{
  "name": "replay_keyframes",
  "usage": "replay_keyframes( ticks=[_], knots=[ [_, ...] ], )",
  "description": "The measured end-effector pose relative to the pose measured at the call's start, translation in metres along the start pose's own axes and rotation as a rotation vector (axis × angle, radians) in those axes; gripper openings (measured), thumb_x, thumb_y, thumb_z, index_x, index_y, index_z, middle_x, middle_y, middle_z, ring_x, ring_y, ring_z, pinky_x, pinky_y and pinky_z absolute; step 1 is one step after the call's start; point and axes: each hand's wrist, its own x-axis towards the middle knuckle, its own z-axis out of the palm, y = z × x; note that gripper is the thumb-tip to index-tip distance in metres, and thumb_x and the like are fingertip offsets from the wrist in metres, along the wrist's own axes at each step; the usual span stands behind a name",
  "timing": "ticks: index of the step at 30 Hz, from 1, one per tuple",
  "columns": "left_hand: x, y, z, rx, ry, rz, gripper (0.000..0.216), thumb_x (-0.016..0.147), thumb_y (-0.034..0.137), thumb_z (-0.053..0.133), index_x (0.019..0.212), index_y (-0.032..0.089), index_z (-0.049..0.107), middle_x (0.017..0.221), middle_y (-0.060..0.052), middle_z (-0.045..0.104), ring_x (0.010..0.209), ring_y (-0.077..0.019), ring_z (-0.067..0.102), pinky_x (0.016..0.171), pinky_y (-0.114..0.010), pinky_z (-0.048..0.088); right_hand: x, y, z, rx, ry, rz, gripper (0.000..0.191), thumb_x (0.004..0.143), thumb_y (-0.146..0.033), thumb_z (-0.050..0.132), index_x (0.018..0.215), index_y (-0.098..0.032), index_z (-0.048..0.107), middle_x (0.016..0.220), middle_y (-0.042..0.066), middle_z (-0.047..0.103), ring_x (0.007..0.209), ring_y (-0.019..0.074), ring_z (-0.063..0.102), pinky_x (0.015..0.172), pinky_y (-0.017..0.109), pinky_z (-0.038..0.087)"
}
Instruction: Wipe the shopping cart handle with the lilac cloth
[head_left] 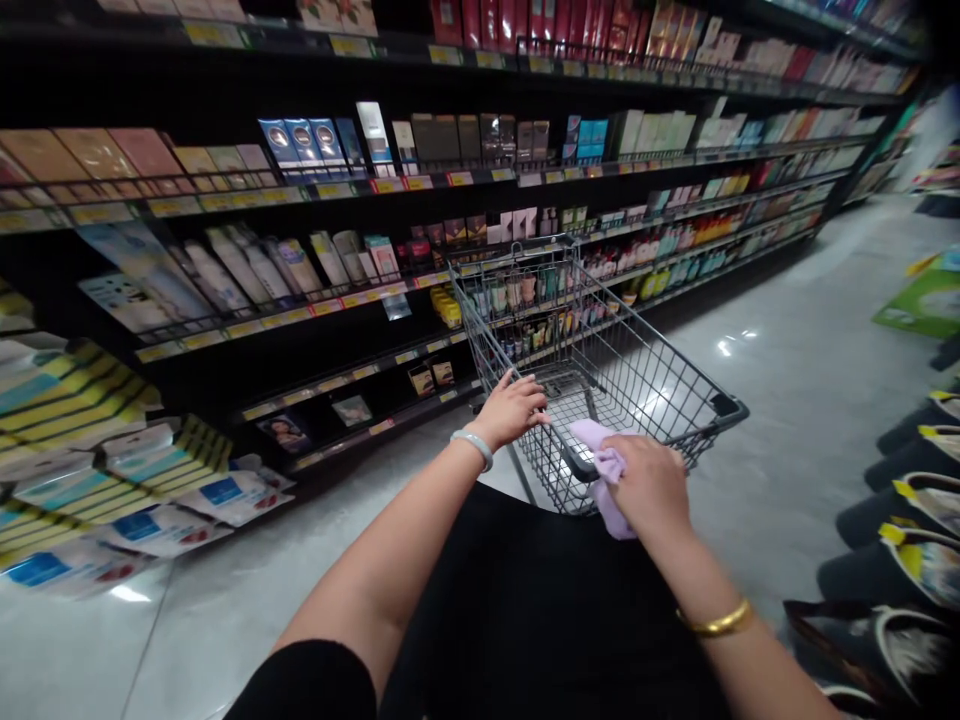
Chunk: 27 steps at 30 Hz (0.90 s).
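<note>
A grey wire shopping cart stands in a shop aisle in front of me. My left hand rests on the cart's near left rim, fingers curled over the wire. A pale bangle sits on that wrist. My right hand is closed on a lilac cloth and presses it against the cart's black handle. A gold bangle circles the right wrist. The basket looks empty.
Long black shelves of boxed and bottled cosmetics run along the left side into the distance. Stacked flat packs fill the low shelves at near left. Bags or shoes line the right edge. The polished grey floor stretches ahead.
</note>
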Motion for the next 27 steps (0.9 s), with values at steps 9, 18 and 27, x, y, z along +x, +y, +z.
replay_keyframes(
  ticks=[9, 18, 27],
  knots=[
    [0.008, -0.002, 0.001, 0.073, 0.018, 0.091, 0.033, 0.089, 0.054, 0.056, 0.091, 0.022, 0.065, 0.088, -0.002, 0.061, 0.097, -0.0201, 0.056, 0.119, -0.048, 0.016, -0.004, -0.047, 0.028, 0.081, 0.094, -0.108, 0.019, 0.082, -0.017, 0.055, 0.096, -0.020, 0.067, 0.100, 0.009, 0.067, 0.092, 0.0241, 0.058, 0.082, 0.035, 0.043],
    [0.002, 0.012, 0.001, 0.062, 0.039, 0.082, 0.031, 0.094, 0.047, 0.051, 0.090, 0.019, 0.065, 0.087, -0.006, 0.061, 0.092, -0.0224, 0.054, 0.100, -0.040, 0.037, -0.012, -0.017, 0.040, -0.111, 0.230, -0.307, 0.017, 0.087, -0.023, 0.056, 0.098, -0.020, 0.069, 0.101, 0.009, 0.067, 0.084, 0.0205, 0.055, 0.076, 0.032, 0.041],
    [-0.004, 0.029, 0.012, 0.140, 0.108, 0.000, 0.039, 0.096, 0.051, 0.045, 0.088, 0.017, 0.064, 0.085, -0.007, 0.062, 0.091, -0.0235, 0.052, 0.090, -0.038, 0.036, -0.008, 0.008, 0.033, -0.050, 0.291, -0.413, 0.016, 0.084, -0.019, 0.058, 0.097, -0.016, 0.067, 0.097, 0.011, 0.065, 0.086, 0.0212, 0.057, 0.078, 0.033, 0.046]
  ],
)
